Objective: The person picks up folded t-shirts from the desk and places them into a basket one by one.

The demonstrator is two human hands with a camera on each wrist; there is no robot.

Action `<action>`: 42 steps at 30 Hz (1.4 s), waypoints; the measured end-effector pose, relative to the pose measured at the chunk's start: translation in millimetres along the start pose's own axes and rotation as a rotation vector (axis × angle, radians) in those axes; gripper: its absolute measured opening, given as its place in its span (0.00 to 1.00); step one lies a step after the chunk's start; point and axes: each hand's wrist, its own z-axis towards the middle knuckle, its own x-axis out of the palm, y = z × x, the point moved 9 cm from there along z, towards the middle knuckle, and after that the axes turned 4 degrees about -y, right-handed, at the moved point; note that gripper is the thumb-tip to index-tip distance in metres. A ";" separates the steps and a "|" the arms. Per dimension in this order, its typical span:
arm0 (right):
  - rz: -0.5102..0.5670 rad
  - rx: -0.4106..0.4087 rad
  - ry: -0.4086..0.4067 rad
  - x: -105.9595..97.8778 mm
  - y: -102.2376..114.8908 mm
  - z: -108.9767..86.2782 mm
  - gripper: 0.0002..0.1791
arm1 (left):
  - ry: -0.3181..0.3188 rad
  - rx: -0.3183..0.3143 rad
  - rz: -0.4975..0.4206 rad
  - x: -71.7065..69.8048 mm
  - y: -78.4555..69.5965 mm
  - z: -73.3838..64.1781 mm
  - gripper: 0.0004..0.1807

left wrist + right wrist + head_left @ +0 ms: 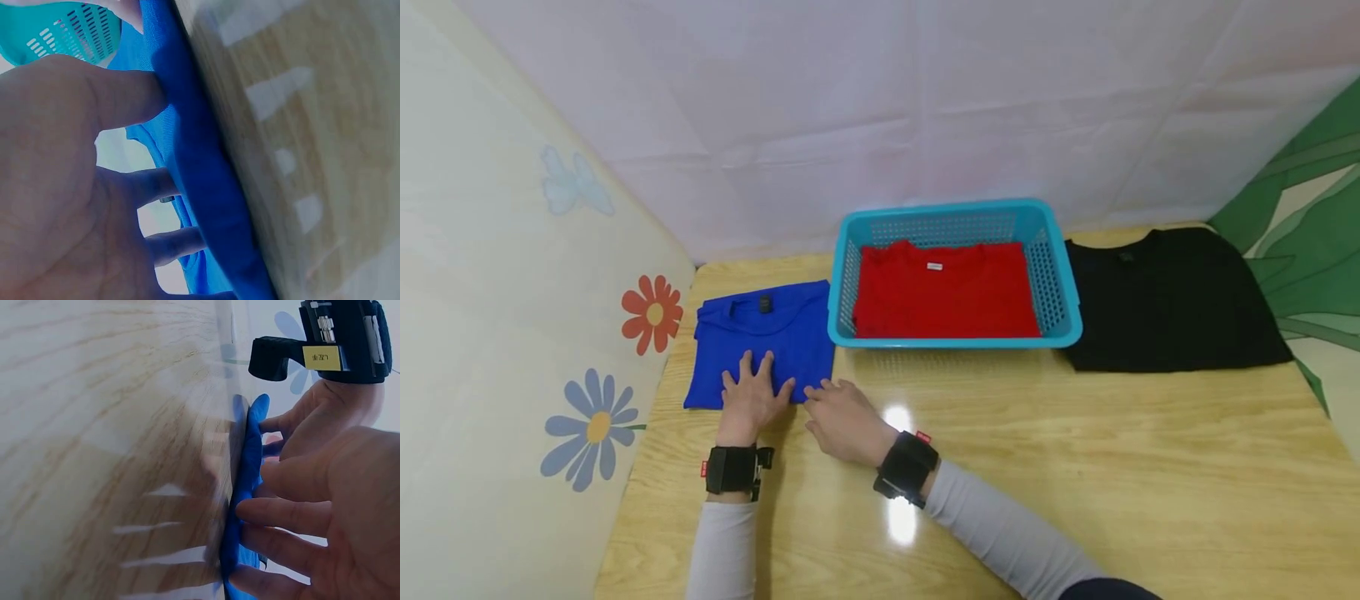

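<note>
A folded blue T-shirt (pixel 797 333) lies on the table at the left, its collar with a dark label toward the back. My left hand (pixel 751 404) rests on its front part with spread, fairly straight fingers; the left wrist view shows the thumb and fingers touching the blue cloth (pixel 194 156). At the shirt's front right corner is my right hand (pixel 848 423). In the right wrist view its extended fingers (pixel 284 515) touch the front edge of the blue shirt (pixel 240 500).
A turquoise basket (pixel 955 342) stands right of the blue shirt, with a folded red T-shirt (pixel 947 292) inside. A folded black T-shirt (pixel 1172 304) lies to its right on the wooden table (pixel 1075 467). A white sheet (pixel 925 108) hangs behind.
</note>
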 end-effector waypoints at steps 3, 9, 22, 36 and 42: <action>0.000 -0.014 -0.036 -1.3 3.2 -1.1 0.21 | -0.013 -0.005 -0.006 2.3 2.0 -5.2 0.40; 0.007 -0.017 -0.112 -12.3 0.9 4.6 0.19 | -0.043 -0.003 -0.005 4.6 0.9 -10.9 0.39; 0.013 0.050 -0.033 4.0 -29.6 23.4 0.29 | -0.097 0.015 0.033 13.5 -14.4 -37.7 0.40; -0.041 0.035 0.029 11.6 -16.0 3.7 0.33 | -0.086 0.047 -0.082 -13.7 9.3 -53.3 0.37; 0.007 0.029 0.022 10.0 -18.7 -11.9 0.33 | -0.182 -0.090 -0.200 -31.0 45.9 -37.1 0.35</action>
